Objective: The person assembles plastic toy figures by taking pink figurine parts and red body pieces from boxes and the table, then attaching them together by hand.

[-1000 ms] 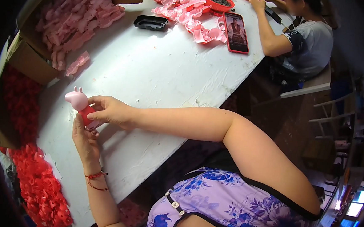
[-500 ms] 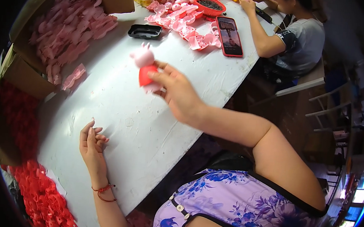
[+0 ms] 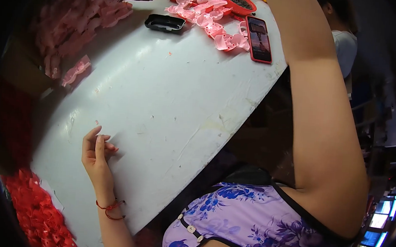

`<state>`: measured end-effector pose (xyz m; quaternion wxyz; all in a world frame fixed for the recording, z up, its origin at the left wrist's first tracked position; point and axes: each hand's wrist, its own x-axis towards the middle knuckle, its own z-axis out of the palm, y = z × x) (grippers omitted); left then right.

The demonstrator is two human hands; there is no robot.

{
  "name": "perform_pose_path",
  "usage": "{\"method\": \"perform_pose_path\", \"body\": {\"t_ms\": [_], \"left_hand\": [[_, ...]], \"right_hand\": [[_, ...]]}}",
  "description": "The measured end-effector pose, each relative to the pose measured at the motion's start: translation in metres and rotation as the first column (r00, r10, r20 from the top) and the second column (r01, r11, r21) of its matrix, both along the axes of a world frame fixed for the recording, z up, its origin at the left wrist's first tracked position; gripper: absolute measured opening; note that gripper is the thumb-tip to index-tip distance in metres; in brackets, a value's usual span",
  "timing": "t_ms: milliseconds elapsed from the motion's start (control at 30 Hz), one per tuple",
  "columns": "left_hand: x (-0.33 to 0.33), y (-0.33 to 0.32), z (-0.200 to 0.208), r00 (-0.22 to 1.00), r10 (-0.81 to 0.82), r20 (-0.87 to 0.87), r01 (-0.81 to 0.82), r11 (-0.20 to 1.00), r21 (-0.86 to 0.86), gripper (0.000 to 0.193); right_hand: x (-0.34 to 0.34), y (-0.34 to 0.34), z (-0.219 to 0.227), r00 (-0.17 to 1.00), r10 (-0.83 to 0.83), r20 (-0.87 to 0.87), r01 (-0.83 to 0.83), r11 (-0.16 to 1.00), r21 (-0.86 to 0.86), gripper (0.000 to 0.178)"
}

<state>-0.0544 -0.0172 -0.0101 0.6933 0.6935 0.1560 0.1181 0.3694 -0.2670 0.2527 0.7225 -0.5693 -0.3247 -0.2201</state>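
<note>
My left hand (image 3: 96, 151) rests on the white table (image 3: 172, 103) near its left edge, fingers loosely apart and holding nothing. A red string bracelet circles its wrist. My right forearm (image 3: 311, 85) reaches up and forward past the table's right edge, and my right hand is out of the picture at the top. The pink and red toy figure from the earlier frames is not in view.
A cardboard box of pink parts (image 3: 76, 18) stands at the back left, with one pink piece (image 3: 75, 69) beside it. A black tray (image 3: 164, 23), loose pink parts (image 3: 214, 23), a red bowl (image 3: 238, 2) and a red-cased phone (image 3: 259, 39) lie at the far end. Red parts (image 3: 35, 213) are heaped lower left. Another person (image 3: 343, 42) sits at the far right.
My right hand lifted the pink and red toy figure from beside my left hand, carried it forward and up, and left the picture. My left hand let go and stayed on the table.
</note>
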Motion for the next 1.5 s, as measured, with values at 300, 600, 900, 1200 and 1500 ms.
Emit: {"method": "perform_pose_path", "body": {"t_ms": [300,600,900,1200,1500], "left_hand": [[-0.005,0.008,-0.003,0.997,-0.065,0.034,0.063,0.997,0.051,0.020],[-0.015,0.014,-0.021,0.985,-0.041,0.166,0.003,0.975,0.224,0.018],[-0.006,0.008,-0.007,0.993,-0.091,0.075,0.088,0.995,0.047,0.027],[-0.005,-0.002,-0.002,0.991,-0.126,0.053,0.124,0.991,0.056,0.026],[-0.009,0.007,0.002,0.996,-0.052,0.066,0.054,0.998,-0.033,0.025]], "right_hand": [[-0.271,0.062,-0.194,0.912,0.244,-0.329,-0.384,0.788,-0.481,0.031],[-0.359,0.153,-0.263,0.854,0.429,-0.294,-0.520,0.724,-0.453,0.028],[-0.249,0.172,-0.274,0.994,0.005,-0.107,-0.080,0.698,-0.712,0.029],[-0.195,0.239,-0.287,0.783,-0.059,0.620,0.567,0.480,-0.670,0.047],[-0.280,0.205,-0.257,0.939,0.103,-0.329,-0.252,0.856,-0.451,0.023]]}}
